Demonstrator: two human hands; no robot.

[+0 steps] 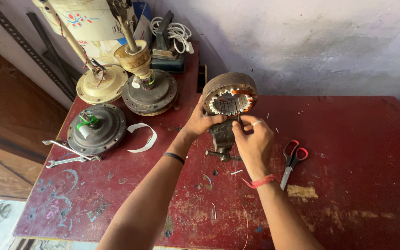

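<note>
So the left hand [199,121] is wrapped around the left edge of a round fan stator [230,94], fingers curled shut on its rusty brown rim and holding it up on edge. The thing sits clamped on top of a small grey bench vise [222,136], right between both sets of fingers. Inside you can see the toothed silvery core ring and a patch of orange-copper winding on the upper right.

The right hand [253,139] is just under the stator's lower rim, fingertips pinched together at the teeth; can't tell if there's anything between them. It's got a ring on one finger and a red thread around the wrist.

Off to the right of those fingers lie red-handled scissors [292,158] on the scuffed, chipped red table [357,139]. Left of the left fingers there's a curled white strip [143,137], a dark domed fan motor [97,128] with green wire, and two metal spanners [68,155]. Further back stand more fan motors [149,88], a cream housing [86,18] with a red-and-blue flower sticker, and a coiled white cord [174,32].
</note>
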